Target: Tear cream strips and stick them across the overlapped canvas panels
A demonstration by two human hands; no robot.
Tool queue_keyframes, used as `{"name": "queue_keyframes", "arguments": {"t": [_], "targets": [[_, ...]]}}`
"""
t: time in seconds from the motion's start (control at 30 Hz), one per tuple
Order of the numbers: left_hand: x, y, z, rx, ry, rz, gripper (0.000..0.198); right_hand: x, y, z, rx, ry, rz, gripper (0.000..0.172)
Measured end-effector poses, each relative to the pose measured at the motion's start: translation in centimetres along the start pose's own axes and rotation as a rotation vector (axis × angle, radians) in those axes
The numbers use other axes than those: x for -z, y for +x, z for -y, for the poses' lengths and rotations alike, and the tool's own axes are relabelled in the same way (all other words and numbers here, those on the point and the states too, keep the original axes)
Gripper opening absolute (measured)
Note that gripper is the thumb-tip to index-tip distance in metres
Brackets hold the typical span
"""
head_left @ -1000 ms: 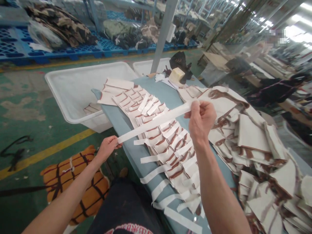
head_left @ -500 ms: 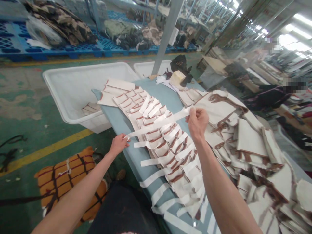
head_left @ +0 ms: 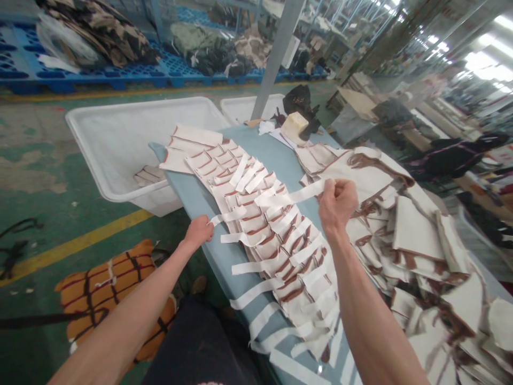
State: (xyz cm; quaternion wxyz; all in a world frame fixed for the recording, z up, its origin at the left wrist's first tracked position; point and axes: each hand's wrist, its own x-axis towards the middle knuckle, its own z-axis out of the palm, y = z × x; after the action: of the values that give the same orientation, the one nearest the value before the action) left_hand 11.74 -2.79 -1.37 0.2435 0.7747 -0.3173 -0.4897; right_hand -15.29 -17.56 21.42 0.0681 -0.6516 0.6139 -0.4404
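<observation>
My left hand [head_left: 199, 231], at the table's near edge, is closed on the end of a short white strip [head_left: 229, 216]. Another white strip [head_left: 306, 191] runs leftward from my right hand [head_left: 337, 203], whose fingers are pinched on its end. Between the two strips there is a gap, over the row of cream fabric pieces [head_left: 248, 219]. These pieces have brown edges and lie overlapped along the blue table [head_left: 192, 198]. Several more white strips [head_left: 256, 264] lie across them, some sticking out past the near side.
A heap of cream and brown pieces [head_left: 419, 227] covers the table's right side. White bins [head_left: 108, 155] stand beyond the far end, near a metal post [head_left: 276, 59]. A yellowish block [head_left: 294, 127] sits by the post. An orange bundle [head_left: 108, 289] lies on the floor at left.
The long white strip stretched between my hands has come apart into two pieces. My right hand has moved a little to the right; my left hand has stayed nearly in place.
</observation>
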Motion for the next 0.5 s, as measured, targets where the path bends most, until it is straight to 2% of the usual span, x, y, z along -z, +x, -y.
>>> {"name": "queue_keyframes", "arguments": {"t": [0.2,0.33,0.43,0.5], "targets": [[0.4,-0.8,-0.6,-0.003,0.051,0.022,0.032,2.1,0.2,3.3,0.037,0.187,0.032,0.023],[0.6,-2.0,-1.1,-0.051,0.219,-0.066,0.033,3.5,-0.5,6.1,0.088,0.315,0.03,0.035],[0.7,-3.1,-1.8,-0.075,0.4,-0.155,0.045,4.3,-1.4,7.8,0.091,0.384,0.066,0.041],[0.9,-3.8,-2.2,-0.076,0.496,-0.173,0.06,4.5,-2.0,8.8,0.079,0.417,0.12,0.044]]}}
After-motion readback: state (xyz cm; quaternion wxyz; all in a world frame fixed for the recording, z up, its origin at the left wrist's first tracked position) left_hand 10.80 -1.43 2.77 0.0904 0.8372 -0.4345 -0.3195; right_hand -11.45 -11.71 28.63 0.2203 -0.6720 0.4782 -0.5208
